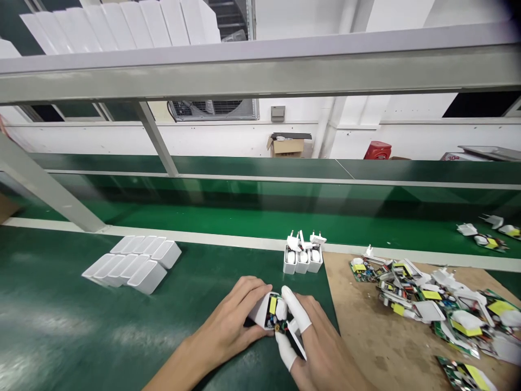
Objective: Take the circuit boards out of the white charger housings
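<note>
We have a smooth white plastic case [259,311] low over the glossy green bench [195,288], our left hand [232,313] curled around it. At its open end sits a circuit board [273,307], knobbly with parts and yellow tape; our right hand [313,339] pinches it between white-covered thumb and forefinger. Beyond stand three filled cases [302,268], pronged plugs on top. Rightward, a jagged heap of boards [431,296] lies on a scuffed brown sheet [366,342]; leftward, hollow boxy cases [148,277] line up. A grey beam [260,73] crosses ahead.
</note>
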A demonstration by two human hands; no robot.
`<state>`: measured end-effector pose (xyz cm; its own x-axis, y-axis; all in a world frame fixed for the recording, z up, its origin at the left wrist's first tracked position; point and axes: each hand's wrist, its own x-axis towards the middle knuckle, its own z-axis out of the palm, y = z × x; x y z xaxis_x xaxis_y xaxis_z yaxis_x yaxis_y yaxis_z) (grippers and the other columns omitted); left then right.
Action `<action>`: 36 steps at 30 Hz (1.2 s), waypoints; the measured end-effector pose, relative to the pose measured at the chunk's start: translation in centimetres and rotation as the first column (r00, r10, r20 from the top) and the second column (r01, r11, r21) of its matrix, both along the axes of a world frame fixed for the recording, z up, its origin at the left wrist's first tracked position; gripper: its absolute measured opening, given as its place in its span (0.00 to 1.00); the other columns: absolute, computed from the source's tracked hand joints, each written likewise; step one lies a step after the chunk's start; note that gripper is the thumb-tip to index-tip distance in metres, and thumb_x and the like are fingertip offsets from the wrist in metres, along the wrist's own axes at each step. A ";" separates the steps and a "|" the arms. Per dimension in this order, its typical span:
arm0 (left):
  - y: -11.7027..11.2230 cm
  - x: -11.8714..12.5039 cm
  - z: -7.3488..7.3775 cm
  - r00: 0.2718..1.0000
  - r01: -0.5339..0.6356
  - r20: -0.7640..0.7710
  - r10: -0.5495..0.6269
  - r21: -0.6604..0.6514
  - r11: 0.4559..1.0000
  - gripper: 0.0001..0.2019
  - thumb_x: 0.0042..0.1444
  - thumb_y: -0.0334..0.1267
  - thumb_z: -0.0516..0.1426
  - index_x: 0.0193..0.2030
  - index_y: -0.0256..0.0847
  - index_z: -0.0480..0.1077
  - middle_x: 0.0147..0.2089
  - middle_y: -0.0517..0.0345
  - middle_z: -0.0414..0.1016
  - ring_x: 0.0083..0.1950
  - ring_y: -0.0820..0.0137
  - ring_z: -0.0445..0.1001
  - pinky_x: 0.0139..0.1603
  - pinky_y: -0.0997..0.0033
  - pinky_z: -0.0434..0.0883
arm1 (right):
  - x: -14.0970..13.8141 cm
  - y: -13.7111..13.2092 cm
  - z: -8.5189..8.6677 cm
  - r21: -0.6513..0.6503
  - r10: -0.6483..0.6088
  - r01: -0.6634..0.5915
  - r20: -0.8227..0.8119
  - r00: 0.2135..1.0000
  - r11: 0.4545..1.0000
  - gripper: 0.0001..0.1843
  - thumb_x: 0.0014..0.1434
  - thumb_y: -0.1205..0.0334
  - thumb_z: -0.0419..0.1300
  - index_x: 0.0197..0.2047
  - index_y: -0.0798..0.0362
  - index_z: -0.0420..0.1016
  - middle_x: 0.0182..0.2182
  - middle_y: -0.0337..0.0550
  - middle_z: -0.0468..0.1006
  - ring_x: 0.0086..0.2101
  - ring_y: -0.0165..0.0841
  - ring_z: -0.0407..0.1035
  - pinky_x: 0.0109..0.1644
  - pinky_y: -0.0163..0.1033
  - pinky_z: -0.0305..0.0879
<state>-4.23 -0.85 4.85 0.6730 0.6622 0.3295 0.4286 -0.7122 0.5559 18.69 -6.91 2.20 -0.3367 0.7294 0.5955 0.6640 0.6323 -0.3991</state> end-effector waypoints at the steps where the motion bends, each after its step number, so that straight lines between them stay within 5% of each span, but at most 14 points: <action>1: 0.0 0.0 0.0 1.000 -0.002 0.003 0.001 0.004 1.000 0.29 0.68 0.39 0.65 0.71 0.49 0.59 0.62 0.45 0.71 0.63 0.54 0.71 0.62 0.54 0.76 | 0.0 -0.1 0.2 0.002 -0.001 0.001 -0.003 1.000 1.000 0.46 0.64 0.75 0.53 0.81 0.59 0.40 0.58 0.61 0.73 0.48 0.47 0.71 0.52 0.52 0.79; 8: 0.0 0.3 -0.3 1.000 -0.004 0.025 0.004 0.010 1.000 0.29 0.67 0.36 0.66 0.70 0.48 0.61 0.61 0.46 0.73 0.62 0.54 0.71 0.63 0.53 0.74 | 0.0 -0.2 0.7 -0.030 0.008 -0.008 0.013 1.000 1.000 0.44 0.66 0.75 0.52 0.80 0.59 0.41 0.58 0.61 0.74 0.49 0.46 0.72 0.53 0.53 0.79; 12: 0.0 0.2 -0.5 0.999 -0.003 0.042 0.010 -0.162 0.987 0.29 0.64 0.39 0.68 0.69 0.51 0.65 0.64 0.48 0.75 0.64 0.53 0.71 0.67 0.50 0.73 | 0.5 -0.1 1.9 -0.081 0.031 -0.036 -0.068 0.997 0.996 0.36 0.69 0.63 0.59 0.76 0.55 0.52 0.58 0.58 0.75 0.53 0.47 0.74 0.56 0.52 0.78; 14: 0.0 0.1 -0.5 0.995 -0.013 0.088 0.046 -0.346 0.938 0.27 0.66 0.43 0.66 0.70 0.52 0.65 0.66 0.49 0.75 0.65 0.53 0.73 0.68 0.50 0.73 | 0.8 0.1 2.3 -0.134 0.031 -0.056 -0.187 0.982 0.989 0.29 0.73 0.60 0.57 0.73 0.52 0.57 0.59 0.55 0.75 0.55 0.43 0.74 0.60 0.49 0.77; 17: -0.1 -0.1 -0.6 0.978 0.001 0.167 0.127 -0.609 0.793 0.29 0.70 0.45 0.60 0.75 0.51 0.59 0.71 0.48 0.72 0.69 0.55 0.73 0.73 0.49 0.69 | 1.0 0.6 1.7 -0.162 0.001 -0.052 -0.301 0.954 0.985 0.21 0.75 0.67 0.52 0.68 0.46 0.66 0.60 0.50 0.75 0.57 0.36 0.74 0.63 0.42 0.74; 21: -0.4 -0.3 -0.4 0.948 0.081 0.271 0.167 -0.714 0.695 0.37 0.72 0.50 0.58 0.80 0.51 0.46 0.76 0.46 0.64 0.74 0.54 0.67 0.76 0.46 0.63 | 0.6 1.4 -0.2 -0.159 0.073 -0.103 -0.187 0.980 0.982 0.27 0.71 0.68 0.58 0.70 0.45 0.66 0.65 0.51 0.73 0.62 0.41 0.73 0.67 0.46 0.72; 26: -0.6 -0.8 -0.7 0.959 -0.002 0.210 0.191 -0.668 0.744 0.43 0.72 0.53 0.58 0.82 0.58 0.35 0.79 0.47 0.60 0.78 0.52 0.61 0.78 0.37 0.57 | 0.3 1.9 -0.6 -0.014 0.176 -0.177 -0.059 0.983 0.984 0.32 0.67 0.76 0.53 0.72 0.48 0.63 0.57 0.56 0.78 0.51 0.42 0.80 0.53 0.43 0.81; 31: -0.5 -1.1 -0.6 0.938 -0.071 0.281 0.204 -0.420 0.905 0.58 0.57 0.53 0.72 0.82 0.59 0.36 0.78 0.46 0.60 0.76 0.46 0.63 0.75 0.40 0.63 | 0.5 1.7 -0.2 0.068 0.139 -0.135 -0.058 0.989 0.989 0.28 0.63 0.78 0.54 0.64 0.52 0.70 0.56 0.59 0.78 0.51 0.43 0.79 0.52 0.44 0.82; 33: -0.4 -0.8 -0.2 0.943 -0.079 0.288 0.167 -0.293 0.953 0.51 0.57 0.49 0.72 0.80 0.56 0.48 0.74 0.46 0.66 0.71 0.49 0.69 0.71 0.47 0.69 | 0.4 1.6 -0.5 0.033 0.137 -0.136 -0.008 0.991 0.990 0.24 0.63 0.77 0.53 0.58 0.52 0.74 0.53 0.58 0.79 0.47 0.43 0.81 0.48 0.44 0.83; 36: -0.3 -0.4 0.6 0.956 -0.114 0.233 0.178 -0.265 0.957 0.23 0.64 0.40 0.66 0.63 0.50 0.69 0.57 0.52 0.78 0.55 0.60 0.80 0.57 0.61 0.77 | 0.1 1.6 -0.8 -0.001 0.126 -0.126 -0.013 0.992 0.992 0.24 0.64 0.77 0.53 0.60 0.52 0.72 0.51 0.57 0.80 0.45 0.43 0.81 0.46 0.44 0.83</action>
<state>-4.60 -1.15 5.46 0.4789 0.8287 0.2897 0.3400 -0.4794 0.8091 18.78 -5.29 1.35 -0.4180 0.6831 0.5989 0.5742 0.7095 -0.4084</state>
